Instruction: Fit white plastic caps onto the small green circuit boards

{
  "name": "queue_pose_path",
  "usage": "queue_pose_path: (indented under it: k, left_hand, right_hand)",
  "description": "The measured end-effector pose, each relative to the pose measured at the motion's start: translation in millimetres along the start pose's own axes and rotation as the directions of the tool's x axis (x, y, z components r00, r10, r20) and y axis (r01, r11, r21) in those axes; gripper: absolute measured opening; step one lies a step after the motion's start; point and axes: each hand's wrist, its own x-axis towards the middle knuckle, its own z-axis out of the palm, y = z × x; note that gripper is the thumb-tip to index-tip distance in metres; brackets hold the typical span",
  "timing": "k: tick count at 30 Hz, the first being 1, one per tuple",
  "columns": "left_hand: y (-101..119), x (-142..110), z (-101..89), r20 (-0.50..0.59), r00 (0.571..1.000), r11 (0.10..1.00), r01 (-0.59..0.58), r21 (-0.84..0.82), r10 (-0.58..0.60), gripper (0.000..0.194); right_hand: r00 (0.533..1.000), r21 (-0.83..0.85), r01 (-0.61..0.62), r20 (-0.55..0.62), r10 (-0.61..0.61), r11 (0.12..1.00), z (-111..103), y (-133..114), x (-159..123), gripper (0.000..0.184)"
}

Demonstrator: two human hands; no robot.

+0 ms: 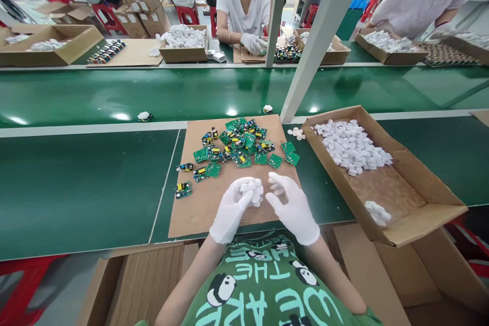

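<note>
In a white glove, my left hand (pixel 232 211) is closed around a small cluster of white plastic pieces (pixel 255 193); how many it holds I cannot tell. My right hand (pixel 293 210), also gloved, is just to the right with fingers curved and apart, and nothing shows between them. Both are over a flat cardboard sheet (pixel 183 221). Beyond them lies a loose pile of small green circuit boards (pixel 244 159) with yellow and black components, some upside down. To the right, an open cardboard tray (pixel 416 178) holds many white plastic pieces (pixel 353 147).
A green conveyor belt (pixel 191 89) crosses ahead, with two small white-topped items at its near edge. A slanted white metal post (pixel 321 30) rises behind the sheet. A few pale pieces (pixel 297 133) lie beside the tray. Across the belt, a gloved co-worker (pixel 244 10) sits among boxes.
</note>
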Motion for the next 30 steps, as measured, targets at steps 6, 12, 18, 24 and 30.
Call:
queue_pose_path:
  k: [6,12,18,24,30]
  left_hand:
    - [-1.1,-4.1,-0.7,0.051,0.999,0.995,0.0,0.098,-0.005,0.028]
    - [-2.9,-6.2,0.6,0.058,0.998,0.999,0.032,0.036,-0.034,0.034]
    - [-2.1,-8.6,7.0,0.071,0.996,0.996,0.067,-0.063,-0.062,0.035]
    - [-3.7,-6.8,4.4,-0.022,1.0,0.991,-0.008,-0.134,0.005,0.032]
    - [-3.5,-9.9,4.3,-0.172,0.969,0.97,-0.141,0.2,0.177,0.027]
  right_hand:
    - [0.944,0.397,-0.29,0.266,0.193,0.871,6.8,-24.1,12.9,0.024]
    - [0.89,0.595,-0.453,0.342,0.302,0.663,3.7,-26.8,14.2,0.026]
    - [0.877,0.741,-0.464,0.308,0.368,0.486,6.1,-23.4,14.3,0.028]
    - [0.932,0.545,-0.361,0.177,0.317,0.757,-10.2,-27.4,6.7,0.019]
    - [0.975,0.395,-0.219,0.114,0.188,0.892,-8.3,-35.6,0.9,0.022]
